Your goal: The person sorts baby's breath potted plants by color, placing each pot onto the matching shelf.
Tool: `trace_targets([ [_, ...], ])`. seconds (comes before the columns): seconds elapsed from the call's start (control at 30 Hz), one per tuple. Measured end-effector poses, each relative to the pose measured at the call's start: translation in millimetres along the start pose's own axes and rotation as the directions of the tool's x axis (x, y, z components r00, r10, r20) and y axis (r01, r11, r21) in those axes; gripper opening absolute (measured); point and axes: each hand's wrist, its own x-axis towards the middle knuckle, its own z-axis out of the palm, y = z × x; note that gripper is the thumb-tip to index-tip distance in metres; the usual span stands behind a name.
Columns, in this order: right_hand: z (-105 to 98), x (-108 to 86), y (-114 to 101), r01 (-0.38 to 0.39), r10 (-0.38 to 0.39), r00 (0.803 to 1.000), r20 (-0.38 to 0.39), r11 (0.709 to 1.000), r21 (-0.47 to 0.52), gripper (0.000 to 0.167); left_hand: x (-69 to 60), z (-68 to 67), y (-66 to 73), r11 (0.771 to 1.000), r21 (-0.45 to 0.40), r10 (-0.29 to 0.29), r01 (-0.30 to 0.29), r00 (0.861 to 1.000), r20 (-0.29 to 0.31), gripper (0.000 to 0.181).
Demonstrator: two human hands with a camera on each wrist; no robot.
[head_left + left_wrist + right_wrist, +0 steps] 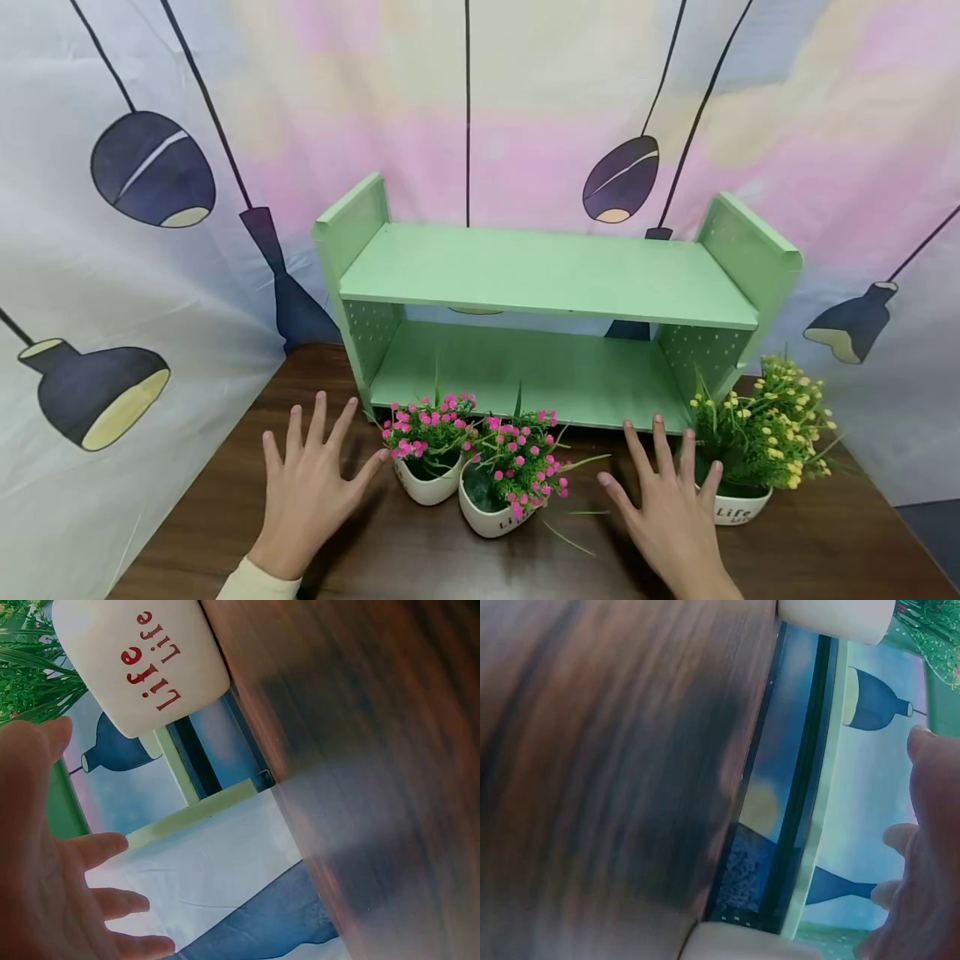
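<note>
My left hand is held with fingers spread, left of two white pots of pink flowers, and holds nothing. Its thumb tip is close to the left pink-flowered pot; whether they touch I cannot tell. In the left wrist view a white pot with red "Life" lettering stands beyond the thumb. The second pink-flowered pot sits just right of the first. My right hand, fingers spread and holding nothing, lies between that pot and the yellow-flowered pot. In the right wrist view its fingers show at the right edge.
A green two-tier shelf stands behind the pots on the brown wooden table. Its raised side panels rise at both ends. A cloth backdrop printed with hanging lamps hangs behind and at both sides.
</note>
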Motion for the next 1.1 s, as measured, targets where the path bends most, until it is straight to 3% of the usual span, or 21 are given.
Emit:
trace_targets([
  [0.23, -1, -5.2, 0, -0.005, 0.006, 1.0, -0.017, 1.0, 0.009, 0.083, -0.2, -3.1, -0.2, 0.988, -0.149, 0.04, -0.033, 0.998, 0.046, 0.079],
  [0.4, -2, -3.7, -1, 0.01, -0.009, 0.998, -0.057, 1.0, 0.014, 0.082, 4.9, -6.3, 2.3, 0.939, -0.342, 0.08, -0.032, 0.989, 0.127, 0.071],
  [0.5, -3, -2.6, 0, 0.022, -0.021, 0.997, -0.072, 1.0, 0.013, 0.082, 7.8, -5.1, 3.1, 0.911, -0.403, 0.148, -0.09, 0.982, 0.116, 0.065],
  [0.57, -4, -2.6, 1, 0.023, -0.023, 0.997, -0.07, 1.0, 0.012, 0.081, 10.5, -3.0, 2.1, 0.898, -0.407, 0.22, -0.164, 0.971, 0.094, 0.064],
  [0.7, -5, -2.7, 1, 0.012, -0.012, 0.999, -0.048, 1.0, 0.008, 0.081, 18.7, -0.2, -1.8, 0.876, -0.392, 0.34, -0.28, 0.936, 0.091, 0.061],
  [0.93, -3, -3.2, 0, -0.015, 0.016, 0.999, -0.034, 1.0, 0.022, 0.078, 33.4, 5.6, -9.0, 0.82, -0.429, 0.472, -0.377, 0.871, 0.138, 0.042],
  [1.1, -3, -3.1, -1, -0.025, 0.026, 0.999, -0.034, 0.999, 0.023, 0.075, 36.5, 7.4, -11.3, 0.842, -0.375, 0.478, -0.387, 0.858, 0.187, 0.033],
])
